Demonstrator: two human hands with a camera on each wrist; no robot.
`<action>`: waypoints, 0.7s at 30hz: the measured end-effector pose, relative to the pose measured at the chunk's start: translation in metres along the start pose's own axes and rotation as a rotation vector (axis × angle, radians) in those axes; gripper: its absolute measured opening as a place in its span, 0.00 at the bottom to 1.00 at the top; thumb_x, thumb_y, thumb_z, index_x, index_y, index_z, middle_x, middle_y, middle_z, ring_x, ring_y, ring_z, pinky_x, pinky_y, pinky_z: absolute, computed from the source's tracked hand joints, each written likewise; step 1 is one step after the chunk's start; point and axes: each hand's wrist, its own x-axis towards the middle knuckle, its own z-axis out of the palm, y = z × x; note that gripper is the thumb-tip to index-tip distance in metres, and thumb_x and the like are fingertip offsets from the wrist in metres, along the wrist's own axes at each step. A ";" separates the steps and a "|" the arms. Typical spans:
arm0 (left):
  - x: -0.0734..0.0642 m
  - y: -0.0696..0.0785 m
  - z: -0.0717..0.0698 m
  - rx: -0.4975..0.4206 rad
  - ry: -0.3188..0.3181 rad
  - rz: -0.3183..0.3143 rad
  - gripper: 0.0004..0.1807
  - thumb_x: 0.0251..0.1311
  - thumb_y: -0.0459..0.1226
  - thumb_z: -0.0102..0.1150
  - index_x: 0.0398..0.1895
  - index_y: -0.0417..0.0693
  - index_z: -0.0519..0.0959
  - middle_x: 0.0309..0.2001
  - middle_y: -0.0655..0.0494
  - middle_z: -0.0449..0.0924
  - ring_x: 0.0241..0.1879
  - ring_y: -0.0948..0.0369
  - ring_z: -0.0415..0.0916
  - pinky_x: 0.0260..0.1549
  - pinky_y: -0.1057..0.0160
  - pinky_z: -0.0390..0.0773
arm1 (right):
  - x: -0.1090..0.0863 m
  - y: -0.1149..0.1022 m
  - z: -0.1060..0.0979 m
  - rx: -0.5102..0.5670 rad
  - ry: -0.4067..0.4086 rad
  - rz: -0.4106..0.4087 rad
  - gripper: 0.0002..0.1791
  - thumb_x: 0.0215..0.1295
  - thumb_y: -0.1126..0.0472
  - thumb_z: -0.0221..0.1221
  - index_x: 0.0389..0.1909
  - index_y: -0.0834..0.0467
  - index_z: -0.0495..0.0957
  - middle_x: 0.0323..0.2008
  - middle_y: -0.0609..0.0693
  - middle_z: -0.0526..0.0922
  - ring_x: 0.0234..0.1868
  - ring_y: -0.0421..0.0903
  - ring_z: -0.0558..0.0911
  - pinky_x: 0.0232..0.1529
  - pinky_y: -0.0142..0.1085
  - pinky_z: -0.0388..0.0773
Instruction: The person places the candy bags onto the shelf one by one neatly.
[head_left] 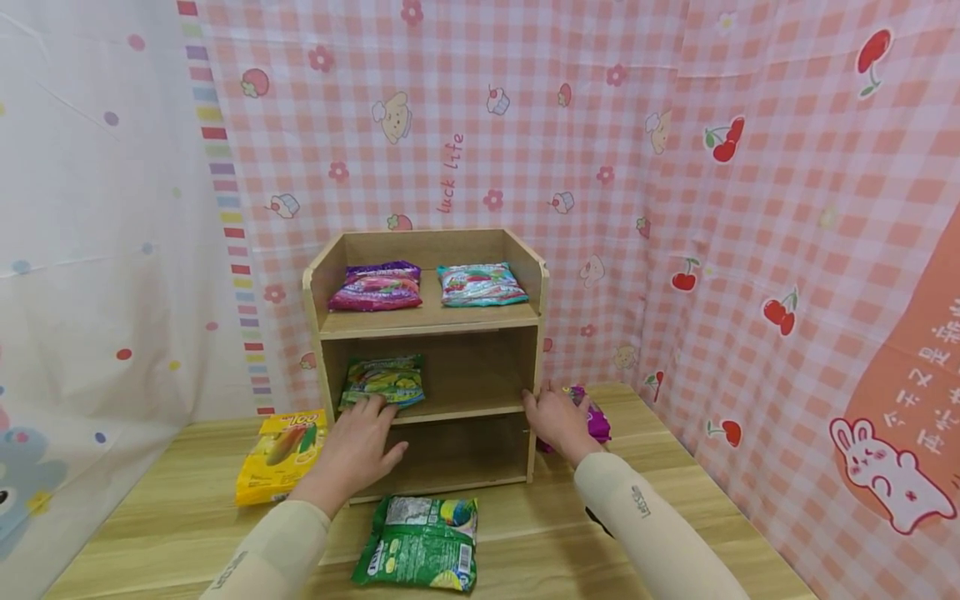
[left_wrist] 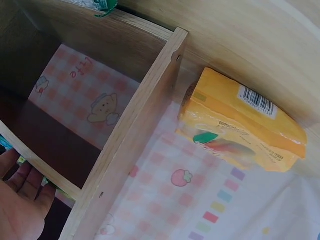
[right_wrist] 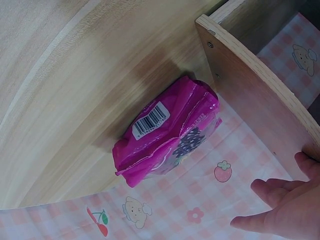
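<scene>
My left hand (head_left: 358,450) reaches to the front of the middle shelf, its fingertips at the lower edge of a green candy bag (head_left: 384,380) that lies there. In the left wrist view the fingers (left_wrist: 31,181) pass by the shelf board, so their contact with the bag is partly hidden. My right hand (head_left: 557,419) is beside the right side panel of the small wooden shelf (head_left: 427,322), with the thumb against the panel and the other fingers spread. Behind it, on the table, stands a purple candy bag (right_wrist: 167,131), apart from the hand in the right wrist view.
On the top shelf lie a purple-pink bag (head_left: 377,287) and a light blue bag (head_left: 482,285). A yellow mango bag (head_left: 281,458) stands left of the shelf. Another green bag (head_left: 424,543) lies on the wooden table (head_left: 540,533) in front. Patterned cloth hangs behind and at both sides.
</scene>
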 end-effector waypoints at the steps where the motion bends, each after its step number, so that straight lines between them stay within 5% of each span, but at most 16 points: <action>1: 0.000 0.000 0.000 -0.003 -0.005 -0.002 0.32 0.59 0.53 0.67 0.56 0.36 0.78 0.56 0.38 0.74 0.56 0.42 0.72 0.54 0.43 0.74 | 0.000 0.000 0.000 -0.001 0.001 0.000 0.35 0.78 0.43 0.35 0.68 0.66 0.67 0.76 0.61 0.53 0.75 0.58 0.53 0.66 0.70 0.31; 21: 0.007 0.003 -0.003 0.051 -0.092 -0.053 0.36 0.58 0.59 0.63 0.56 0.38 0.78 0.58 0.38 0.73 0.57 0.42 0.72 0.57 0.40 0.70 | 0.002 0.002 0.001 0.010 0.000 0.005 0.35 0.78 0.42 0.35 0.68 0.65 0.68 0.76 0.61 0.53 0.75 0.59 0.53 0.66 0.70 0.30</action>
